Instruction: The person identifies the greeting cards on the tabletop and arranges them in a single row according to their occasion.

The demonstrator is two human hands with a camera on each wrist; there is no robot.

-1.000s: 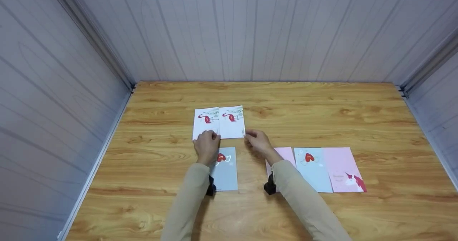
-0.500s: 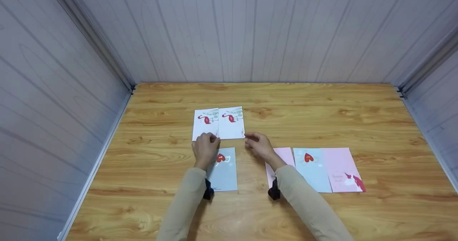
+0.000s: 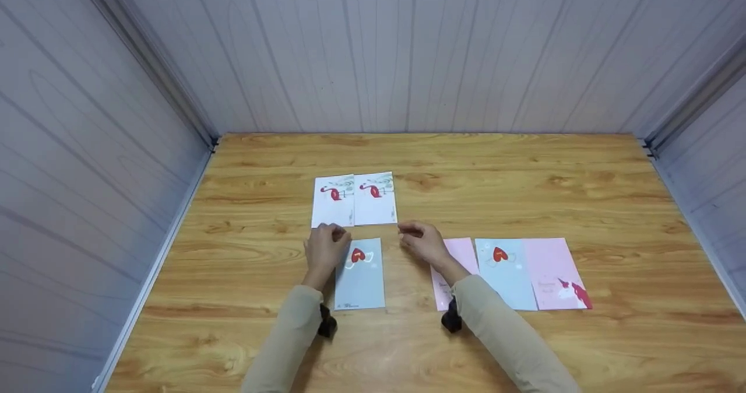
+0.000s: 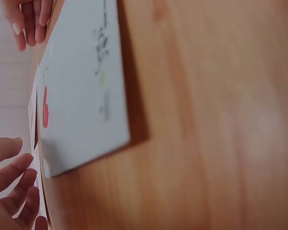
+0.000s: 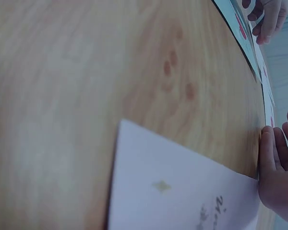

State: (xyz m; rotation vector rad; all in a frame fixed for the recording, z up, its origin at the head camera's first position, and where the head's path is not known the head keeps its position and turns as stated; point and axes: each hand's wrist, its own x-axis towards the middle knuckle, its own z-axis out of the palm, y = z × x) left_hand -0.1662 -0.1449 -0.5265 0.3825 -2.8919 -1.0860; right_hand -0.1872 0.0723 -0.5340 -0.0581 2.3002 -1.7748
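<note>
Two white cards with red flamingos, the left one point(image 3: 333, 209) and the right one point(image 3: 376, 209), lie side by side in the head view. Below them is a pale blue card point(image 3: 362, 285) with a red winged heart. My left hand point(image 3: 325, 252) is between the left flamingo card's lower edge and the blue card's upper left corner, fingers loosely bent. The left wrist view shows that hand point(image 4: 14, 184) holding nothing. Just off the right flamingo card's lower right corner is my right hand point(image 3: 424, 244). Its fingers look relaxed and hold nothing in the right wrist view.
A pink card point(image 3: 461, 253), partly under my right forearm, lies to the right. Beside it are another blue heart card point(image 3: 506, 279) and a pink unicorn card point(image 3: 551, 265). All rest on a wood-grain table point(image 3: 583, 195), with pale panels point(image 3: 379, 55) behind and at both sides.
My left hand has drawn back and left from the flamingo cards, uncovering more of them and the blue heart card. The right hand has drawn back slightly. The cards lie as before.
</note>
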